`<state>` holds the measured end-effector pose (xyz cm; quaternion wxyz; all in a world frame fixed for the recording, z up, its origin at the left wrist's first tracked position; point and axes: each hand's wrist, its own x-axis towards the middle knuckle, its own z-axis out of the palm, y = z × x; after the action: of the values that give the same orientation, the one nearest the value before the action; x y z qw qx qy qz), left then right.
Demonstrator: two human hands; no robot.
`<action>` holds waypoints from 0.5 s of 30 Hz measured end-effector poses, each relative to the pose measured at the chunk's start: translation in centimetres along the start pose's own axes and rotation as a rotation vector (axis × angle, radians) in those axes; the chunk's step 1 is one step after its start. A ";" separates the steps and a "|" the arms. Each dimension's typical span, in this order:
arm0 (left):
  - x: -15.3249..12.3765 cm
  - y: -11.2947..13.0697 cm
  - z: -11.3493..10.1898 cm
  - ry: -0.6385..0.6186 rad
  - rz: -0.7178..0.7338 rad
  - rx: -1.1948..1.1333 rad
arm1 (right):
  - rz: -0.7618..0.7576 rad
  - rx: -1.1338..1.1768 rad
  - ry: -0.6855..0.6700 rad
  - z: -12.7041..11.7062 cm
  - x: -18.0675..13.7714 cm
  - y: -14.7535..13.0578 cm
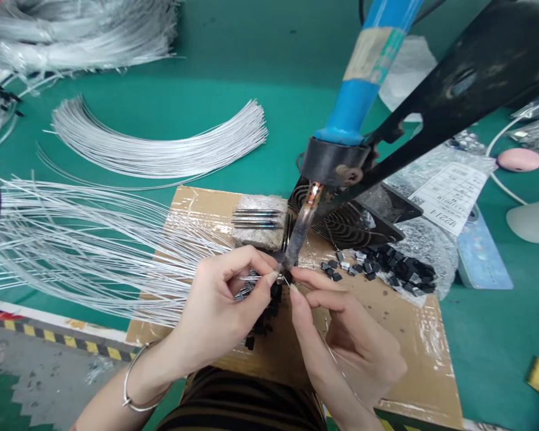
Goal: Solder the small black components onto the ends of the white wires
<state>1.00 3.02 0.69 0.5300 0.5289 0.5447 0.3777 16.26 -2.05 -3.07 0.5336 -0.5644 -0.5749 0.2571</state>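
Note:
Just below the tip of a soldering iron point(302, 230), my two hands meet. My left hand point(231, 305) pinches a thin white wire between thumb and forefinger; a small shiny piece at its end is too small to make out. With thumb and forefinger closed, my right hand point(341, 335) grips a thin strand of solder wire point(287, 280), and the strand runs back along the palm. The iron has a blue handle point(348, 108) and is clamped tip-down in a black metal arm point(431, 108). Several dark small parts point(265, 323) lie partly hidden beneath my hands.
Cardboard point(413, 359) covers the work spot on a green table point(296, 72). Loose white wires point(94, 251) spread leftward, with a wire bundle point(161, 146) behind them. Black connector pieces point(399, 266) lie right, near a small fan point(350, 224). A pad point(258, 236) holds dark pins.

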 end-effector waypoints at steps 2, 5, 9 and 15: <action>0.0 0.0 0.0 -0.003 0.000 -0.001 | -0.001 0.022 0.008 0.0 -0.1 0.1; 0.0 0.0 -0.1 -0.006 -0.003 0.015 | 0.024 0.021 -0.009 0.0 -0.2 0.1; -0.1 -0.1 0.0 -0.010 -0.005 0.029 | 0.020 0.013 -0.008 0.0 -0.1 0.2; -0.2 0.0 -0.1 -0.001 -0.015 0.030 | 0.013 -0.009 -0.005 0.1 0.1 0.1</action>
<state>0.89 2.88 0.71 0.5250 0.5327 0.5543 0.3652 16.22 -1.89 -3.19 0.5281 -0.5698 -0.5737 0.2595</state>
